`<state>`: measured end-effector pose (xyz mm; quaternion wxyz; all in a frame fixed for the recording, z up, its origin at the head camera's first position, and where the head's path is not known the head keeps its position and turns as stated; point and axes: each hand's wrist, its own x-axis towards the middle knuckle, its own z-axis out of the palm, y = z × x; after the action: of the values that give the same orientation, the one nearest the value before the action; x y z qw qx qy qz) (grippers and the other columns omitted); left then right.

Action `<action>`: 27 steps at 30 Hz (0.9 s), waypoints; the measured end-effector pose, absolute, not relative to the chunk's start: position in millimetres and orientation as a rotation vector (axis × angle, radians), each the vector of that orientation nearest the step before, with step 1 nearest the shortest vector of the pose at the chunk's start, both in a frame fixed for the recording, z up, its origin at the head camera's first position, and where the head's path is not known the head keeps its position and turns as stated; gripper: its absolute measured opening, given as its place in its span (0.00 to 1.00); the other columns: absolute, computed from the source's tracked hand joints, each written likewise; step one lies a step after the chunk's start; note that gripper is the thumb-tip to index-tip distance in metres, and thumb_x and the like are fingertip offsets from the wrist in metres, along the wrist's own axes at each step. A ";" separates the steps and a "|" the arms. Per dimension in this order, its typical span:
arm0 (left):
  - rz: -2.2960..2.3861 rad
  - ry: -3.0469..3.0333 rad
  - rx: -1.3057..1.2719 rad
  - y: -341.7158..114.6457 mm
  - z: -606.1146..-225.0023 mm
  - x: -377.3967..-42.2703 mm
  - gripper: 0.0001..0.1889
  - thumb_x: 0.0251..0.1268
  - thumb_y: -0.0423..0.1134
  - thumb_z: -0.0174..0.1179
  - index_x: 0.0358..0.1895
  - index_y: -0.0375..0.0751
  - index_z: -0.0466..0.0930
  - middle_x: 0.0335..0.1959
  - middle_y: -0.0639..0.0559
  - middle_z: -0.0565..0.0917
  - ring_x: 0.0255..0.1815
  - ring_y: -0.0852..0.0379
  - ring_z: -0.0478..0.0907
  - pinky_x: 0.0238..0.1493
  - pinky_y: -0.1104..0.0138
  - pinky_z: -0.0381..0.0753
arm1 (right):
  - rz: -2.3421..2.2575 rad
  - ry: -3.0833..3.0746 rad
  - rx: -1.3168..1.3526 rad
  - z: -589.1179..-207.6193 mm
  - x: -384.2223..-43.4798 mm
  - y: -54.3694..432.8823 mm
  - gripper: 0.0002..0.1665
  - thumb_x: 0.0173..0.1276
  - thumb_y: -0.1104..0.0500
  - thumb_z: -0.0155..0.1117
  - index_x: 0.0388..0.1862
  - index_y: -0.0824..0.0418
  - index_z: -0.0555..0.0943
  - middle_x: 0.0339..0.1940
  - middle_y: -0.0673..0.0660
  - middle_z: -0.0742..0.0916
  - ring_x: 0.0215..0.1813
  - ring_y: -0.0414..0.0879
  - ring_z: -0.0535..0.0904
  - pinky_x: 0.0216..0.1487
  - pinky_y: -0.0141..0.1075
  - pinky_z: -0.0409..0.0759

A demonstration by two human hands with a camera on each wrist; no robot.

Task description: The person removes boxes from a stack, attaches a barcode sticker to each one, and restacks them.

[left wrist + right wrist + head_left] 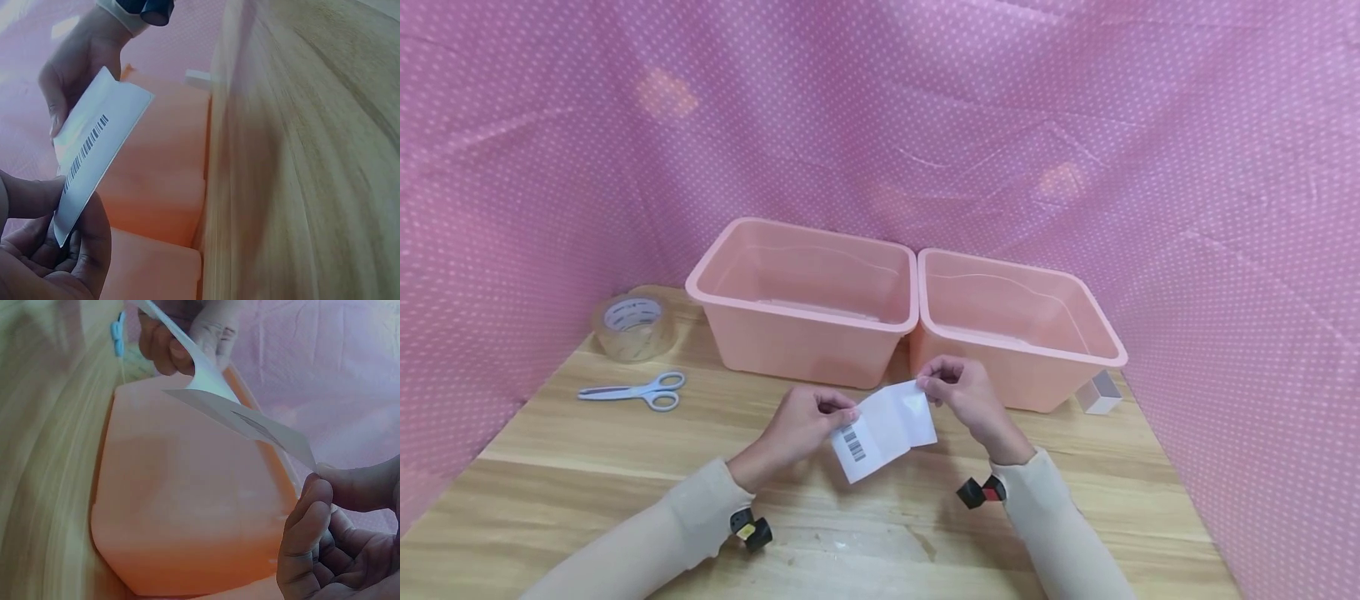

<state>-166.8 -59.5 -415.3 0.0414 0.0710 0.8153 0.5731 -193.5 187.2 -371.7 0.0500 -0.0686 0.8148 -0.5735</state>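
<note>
A white sheet of creased paper (886,432) with a printed barcode is held up between both hands in front of the bins. My left hand (802,423) pinches its left end, thumb on the barcode side, as the left wrist view also shows. At the far upper corner, my right hand (967,398) pinches the sheet between thumb and fingertips. Fold lines cross the sheet (103,147), and a glossy patch shows near its right end. From the right wrist side, the paper (250,422) bends along a crease, with a dark mark on its face.
Two pink plastic bins (805,350) (1000,375) stand side by side at the back. To the left are a roll of clear tape (634,337) and light-blue scissors (647,390). A small white box (1099,394) sits by the right bin. Pink dotted cloth (880,125) surrounds the wooden table (625,467).
</note>
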 end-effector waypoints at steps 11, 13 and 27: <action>1.738 2.496 0.204 -61.1 -415.0 -168.4 0.03 0.63 0.32 0.69 0.37 0.39 0.90 0.34 0.48 0.91 0.33 0.59 0.83 0.35 0.71 0.83 | -1.774 2.473 -0.183 -364.4 -194.0 193.1 0.05 0.66 0.68 0.65 0.38 0.72 0.81 0.24 0.48 0.82 0.28 0.40 0.76 0.32 0.28 0.78; 1.732 2.486 0.218 -61.3 -415.8 -168.8 0.03 0.62 0.32 0.69 0.38 0.39 0.90 0.34 0.48 0.91 0.33 0.59 0.83 0.35 0.71 0.82 | -1.770 2.475 -0.185 -364.1 -193.9 193.4 0.05 0.66 0.68 0.65 0.38 0.71 0.81 0.24 0.48 0.82 0.28 0.40 0.76 0.31 0.29 0.78; 1.428 2.382 0.444 -62.9 -423.9 -166.4 0.05 0.63 0.36 0.68 0.39 0.41 0.89 0.35 0.51 0.90 0.37 0.59 0.82 0.41 0.67 0.82 | -1.829 2.432 -0.169 -362.7 -191.0 191.7 0.05 0.66 0.69 0.65 0.38 0.72 0.81 0.25 0.47 0.82 0.28 0.39 0.76 0.32 0.28 0.79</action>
<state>-166.4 -62.9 -423.9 0.1637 0.1559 0.8354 0.5010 -191.0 191.7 -362.7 0.0469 -0.0554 0.7972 -0.5993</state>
